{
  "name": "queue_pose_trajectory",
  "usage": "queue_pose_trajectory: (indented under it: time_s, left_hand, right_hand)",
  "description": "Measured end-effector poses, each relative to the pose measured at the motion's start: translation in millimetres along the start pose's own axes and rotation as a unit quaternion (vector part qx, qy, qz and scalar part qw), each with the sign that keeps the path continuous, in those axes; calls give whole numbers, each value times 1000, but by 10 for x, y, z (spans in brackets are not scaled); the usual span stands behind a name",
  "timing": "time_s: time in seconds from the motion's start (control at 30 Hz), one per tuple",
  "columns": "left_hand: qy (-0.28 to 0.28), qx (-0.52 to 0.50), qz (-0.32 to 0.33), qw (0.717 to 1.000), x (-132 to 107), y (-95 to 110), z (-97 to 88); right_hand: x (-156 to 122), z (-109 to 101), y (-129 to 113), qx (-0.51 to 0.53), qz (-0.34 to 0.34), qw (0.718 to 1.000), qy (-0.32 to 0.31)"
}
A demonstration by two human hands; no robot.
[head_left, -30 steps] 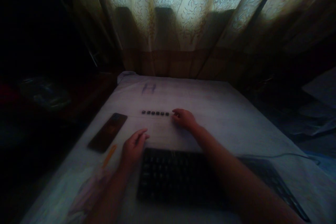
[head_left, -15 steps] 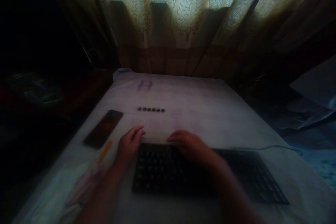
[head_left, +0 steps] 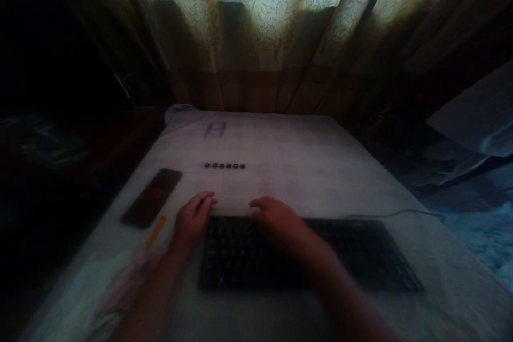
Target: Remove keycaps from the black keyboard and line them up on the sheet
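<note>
The counter (head_left: 308, 155) has a pale top and stands before a patterned curtain (head_left: 276, 37), with light coming through at the upper part. A black keyboard (head_left: 228, 264) lies across the near part of the counter, its long side roughly level with the far edge. The right hand (head_left: 278, 224) is over the upper edge of the keyboard, left of its middle, with the forefinger pointing forward and the other fingers bent beneath; their undersides are hidden, so whether they grip anything cannot be told. The left hand (head_left: 193, 217) is at the keyboard's upper left corner, loosely curled, with thumb and forefinger tips slightly apart. Beyond both hands, six small black keys (head_left: 228, 166) sit in a straight row, closely spaced, well apart from the keyboard. A dark phone (head_left: 152, 197) lies slanted to the left of the left hand. Just below it is a thin orange stick (head_left: 155, 232), its near end close to a crumpled pinkish cloth (head_left: 122, 286), blurred, beside the left forearm. A purple mark (head_left: 215, 129) shaped like an H shows near the far left corner. A thin cable (head_left: 401, 212) runs off rightward behind the keyboard.
</note>
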State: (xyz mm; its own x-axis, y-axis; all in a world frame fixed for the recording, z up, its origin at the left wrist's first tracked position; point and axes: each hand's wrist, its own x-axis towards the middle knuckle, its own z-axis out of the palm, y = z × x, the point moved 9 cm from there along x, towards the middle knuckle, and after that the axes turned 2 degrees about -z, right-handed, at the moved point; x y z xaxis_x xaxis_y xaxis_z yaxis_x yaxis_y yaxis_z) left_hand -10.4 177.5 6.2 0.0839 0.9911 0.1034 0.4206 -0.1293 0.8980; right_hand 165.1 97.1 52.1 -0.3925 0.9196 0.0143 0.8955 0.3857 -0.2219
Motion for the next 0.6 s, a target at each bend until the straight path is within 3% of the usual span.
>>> queue_pose_trajectory:
  time_s: [0.2, 0.37, 0.6]
  left_hand:
    - [-2, 14, 3, 1000, 13, -26, 0]
    - [-5, 18, -4, 1000, 5, 3, 4]
    - [-3, 42, -13, 999, -1, -1, 13]
  right_hand:
    - [-7, 46, -5, -39, -5, 999, -32]
    - [-100, -30, 128, 9, 52, 998, -33]
    - [-349, -476, 485, 173, 76, 978, 85]
